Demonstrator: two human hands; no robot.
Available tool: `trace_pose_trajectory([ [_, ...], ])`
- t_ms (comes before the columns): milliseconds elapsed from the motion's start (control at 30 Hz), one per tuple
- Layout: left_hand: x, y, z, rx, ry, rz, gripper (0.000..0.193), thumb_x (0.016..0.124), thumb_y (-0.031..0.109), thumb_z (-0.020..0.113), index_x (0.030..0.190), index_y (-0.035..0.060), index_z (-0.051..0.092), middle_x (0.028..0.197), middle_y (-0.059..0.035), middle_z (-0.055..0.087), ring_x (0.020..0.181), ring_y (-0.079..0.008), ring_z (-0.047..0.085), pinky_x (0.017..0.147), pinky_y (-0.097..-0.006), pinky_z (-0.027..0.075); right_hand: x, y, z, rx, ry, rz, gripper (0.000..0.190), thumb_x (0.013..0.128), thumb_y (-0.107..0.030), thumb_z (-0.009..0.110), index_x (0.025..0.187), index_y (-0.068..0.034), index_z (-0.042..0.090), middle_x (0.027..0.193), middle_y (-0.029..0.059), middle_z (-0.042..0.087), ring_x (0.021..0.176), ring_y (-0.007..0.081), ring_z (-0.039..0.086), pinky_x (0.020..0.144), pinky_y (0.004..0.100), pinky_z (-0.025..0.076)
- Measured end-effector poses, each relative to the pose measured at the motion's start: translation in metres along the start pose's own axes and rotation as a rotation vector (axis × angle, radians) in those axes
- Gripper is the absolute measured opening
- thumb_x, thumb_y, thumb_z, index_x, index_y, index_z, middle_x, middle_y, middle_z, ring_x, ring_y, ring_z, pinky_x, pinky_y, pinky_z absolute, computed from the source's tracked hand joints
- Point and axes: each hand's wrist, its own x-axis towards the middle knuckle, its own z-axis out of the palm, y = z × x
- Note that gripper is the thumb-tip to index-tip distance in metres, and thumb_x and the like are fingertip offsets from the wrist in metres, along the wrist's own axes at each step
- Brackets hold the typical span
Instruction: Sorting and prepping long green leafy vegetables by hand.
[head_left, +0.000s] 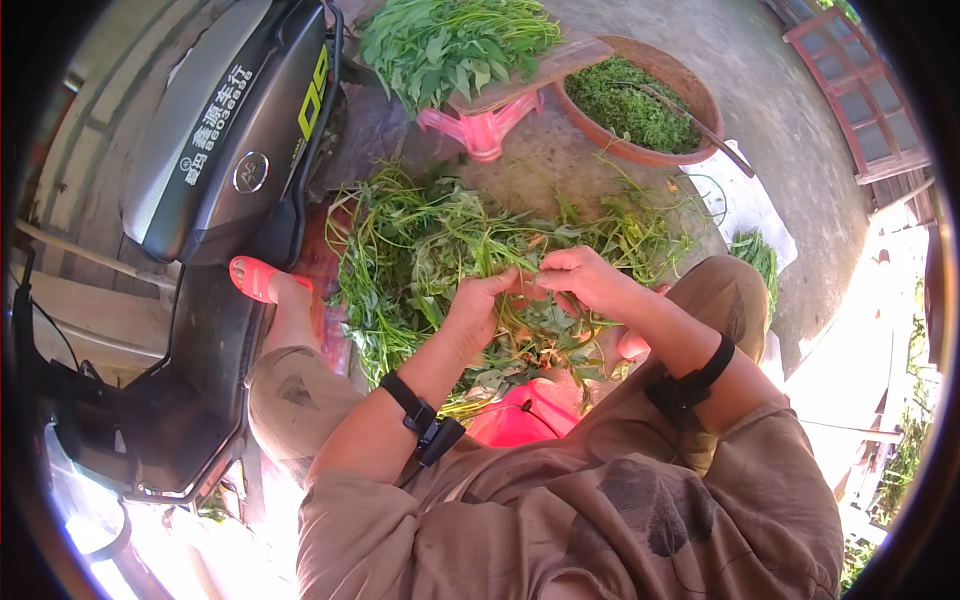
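Note:
Both my hands meet over a loose heap of leafy green vines (420, 247) on the ground between my legs. My left hand (480, 300) pinches green stems between thumb and fingers. Close at its right, my right hand (581, 277) has thumb and forefinger closed on the same thin stems. Some fingertips are hidden behind the stems. Yellowed and brown leaves (544, 349) lie below the hands. Beyond the heap, a thick bundle of leafy green stems (457, 45) rests on a wooden board (540, 71) over a pink plastic stool (484, 131).
A round reddish-brown basin (712, 112) holds chopped greens (630, 105) and a curved tool with a dark handle (731, 156). Another green bundle (757, 259) lies by a white sheet (742, 199) at right. An electric scooter (247, 150) stands close at left. Beneath me is a red plastic seat (517, 420).

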Motion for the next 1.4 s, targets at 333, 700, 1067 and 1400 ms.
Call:
trace_pose_trajectory([
  [333, 0.021, 0.015, -0.073, 0.198, 0.424, -0.206, 0.025, 0.087, 0.026, 0.064, 0.076, 0.005, 0.057, 0.047, 0.0055, 0.033, 0.038, -0.0098, 0.03, 0.039, -0.0285, 0.024, 0.002, 0.0, -0.006, 0.1, 0.095, 0.057, 0.014, 0.084, -0.009, 0.06, 0.092, 0.002, 0.06, 0.058, 0.0035, 0.056, 0.044, 0.0103, 0.052, 0.041, 0.0231, 0.029],
  [700, -0.016, -0.014, 0.024, 0.271, -0.023, -0.052, 0.017, 0.071, 0.002, 0.074, 0.083, 0.0055, 0.062, 0.057, 0.0038, 0.05, 0.041, -0.006, 0.038, 0.039, -0.0238, 0.027, 0.015, 0.017, -0.003, 0.385, 0.109, 0.076, 0.038, 0.074, 0.002, 0.061, 0.112, 0.005, 0.058, 0.076, 0.0074, 0.061, 0.058, 0.0124, 0.055, 0.047, 0.0238, 0.037],
  [1067, 0.003, -0.022, 0.002, 0.363, 0.193, 0.066, 0.008, 0.075, 0.009, 0.069, 0.077, 0.005, 0.063, 0.06, -0.0015, 0.057, 0.043, -0.0095, 0.044, 0.038, -0.023, 0.029, 0.012, 0.015, 0.011, 0.111, 0.065, 0.099, 0.045, 0.078, -0.006, 0.062, 0.122, 0.0, 0.054, 0.071, 0.0051, 0.061, 0.049, 0.0107, 0.053, 0.047, 0.0233, 0.043],
  [1400, 0.019, -0.005, -0.035, 0.674, 0.446, 0.056, 0.03, 0.084, 0.027, 0.065, 0.062, 0.0074, 0.061, 0.053, -0.0015, 0.05, 0.047, -0.0106, 0.043, 0.047, -0.0266, 0.029, -0.001, -0.006, 0.008, 0.122, 0.093, -0.016, 0.037, 0.077, -0.001, 0.057, 0.114, -0.003, 0.059, 0.066, 0.004, 0.06, 0.051, 0.0098, 0.054, 0.048, 0.0224, 0.043],
])
